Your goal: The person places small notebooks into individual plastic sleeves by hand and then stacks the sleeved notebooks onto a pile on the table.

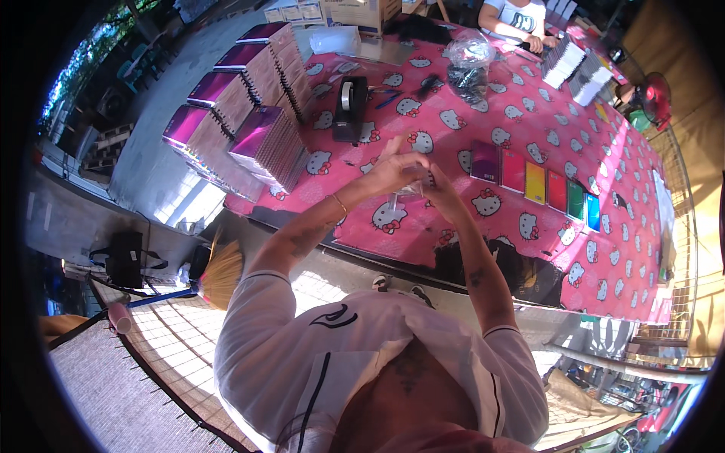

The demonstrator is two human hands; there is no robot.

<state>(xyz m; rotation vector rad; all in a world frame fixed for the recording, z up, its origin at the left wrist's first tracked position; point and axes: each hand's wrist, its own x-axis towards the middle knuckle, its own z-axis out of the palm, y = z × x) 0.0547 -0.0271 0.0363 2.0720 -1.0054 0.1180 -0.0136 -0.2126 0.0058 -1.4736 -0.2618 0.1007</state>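
Note:
Above the near edge of the pink patterned tablecloth (483, 121), my hands meet in front of me. My left hand (394, 171) is closed, with thumb and fingertips pinched around thin, clear plastic (408, 189). Its edge is also pinched by my right hand (440, 189), close beside. The plastic looks like a small clear bag or film, partly hidden by my fingers. To the right of my hands lies a slanting row of small notebooks, among them a purple notebook (484, 161), a yellow notebook (535, 183) and a blue notebook (593, 214).
Tall stacks of purple-covered spiral notebooks (249, 124) stand at the left. A black tape dispenser (350, 113) sits beyond my left hand. Farther back are a clear plastic bag (468, 72) with dark contents, white stacks (563, 64) and another person (513, 23). A broom (220, 275) leans at lower left.

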